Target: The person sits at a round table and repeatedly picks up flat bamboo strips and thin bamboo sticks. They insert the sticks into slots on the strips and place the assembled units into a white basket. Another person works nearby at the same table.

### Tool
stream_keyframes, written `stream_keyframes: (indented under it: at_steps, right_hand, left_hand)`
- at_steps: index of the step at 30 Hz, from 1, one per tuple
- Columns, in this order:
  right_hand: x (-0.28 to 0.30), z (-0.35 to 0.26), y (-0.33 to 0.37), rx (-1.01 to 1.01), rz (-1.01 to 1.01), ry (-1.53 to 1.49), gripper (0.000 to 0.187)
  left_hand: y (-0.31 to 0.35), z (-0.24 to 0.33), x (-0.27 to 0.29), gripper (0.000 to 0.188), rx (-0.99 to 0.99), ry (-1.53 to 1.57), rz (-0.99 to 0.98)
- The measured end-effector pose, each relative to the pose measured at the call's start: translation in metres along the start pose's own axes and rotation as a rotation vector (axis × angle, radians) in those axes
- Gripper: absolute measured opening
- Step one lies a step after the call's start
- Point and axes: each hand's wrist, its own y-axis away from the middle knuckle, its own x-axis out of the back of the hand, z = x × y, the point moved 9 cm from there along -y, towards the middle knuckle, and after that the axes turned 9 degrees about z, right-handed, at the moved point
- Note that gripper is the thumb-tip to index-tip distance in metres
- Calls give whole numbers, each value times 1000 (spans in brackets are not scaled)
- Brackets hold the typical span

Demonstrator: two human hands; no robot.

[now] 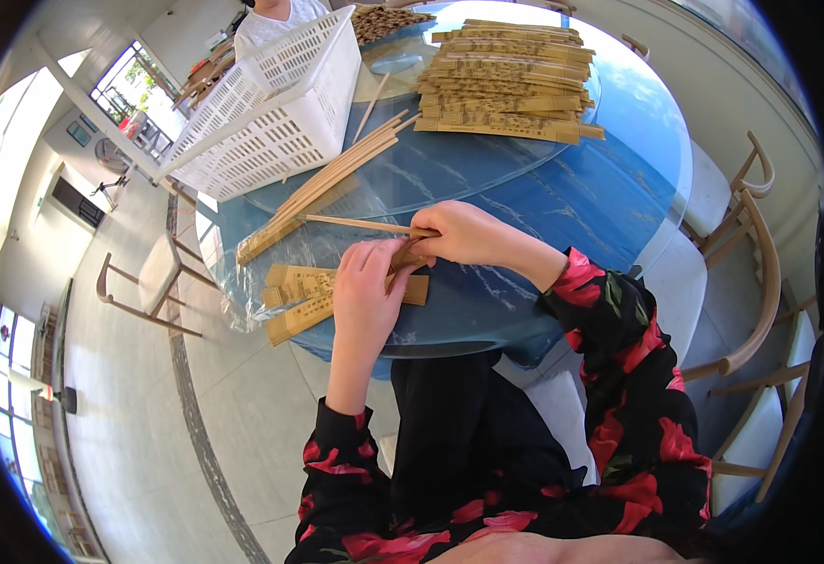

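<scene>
At the near edge of the table, my two hands meet. My right hand point(461, 233) pinches a pair of wooden chopsticks point(360, 224), their ends pointing left. In my left hand point(369, 279), fingers closed, is a brown paper sleeve point(410, 256); its opening is hidden by my fingers. Several flat brown paper sleeves point(301, 315) lie beneath and left of that hand. Beyond them, loose wooden chopsticks point(337, 174) rest in a slanting bundle, partly on brown paper. A large stack of chopstick sleeves point(506, 80) is piled farther back on the right.
A white slotted plastic basket point(299, 141) stands tilted at the far left of the round table point(609, 188), which has a blue marbled cover and glass turntable. Behind it is another person point(276, 23) in white. Wooden chairs point(750, 273) stand right and left point(163, 273).
</scene>
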Motion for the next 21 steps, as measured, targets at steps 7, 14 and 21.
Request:
stream_keyframes:
  at_steps: [7,14,21]
  right_hand:
    - [0,-1,1,-25,-18,20,18]
    - [-4,2,-1,23,-21,-40,19]
    - [3,-4,1,-16,13,54,16]
  left_hand:
    - [1,0,-1,30,-43,13,-3]
    - [2,0,0,31,-30,-9,-2]
    - [2,0,-3,36,-12,-28,-28]
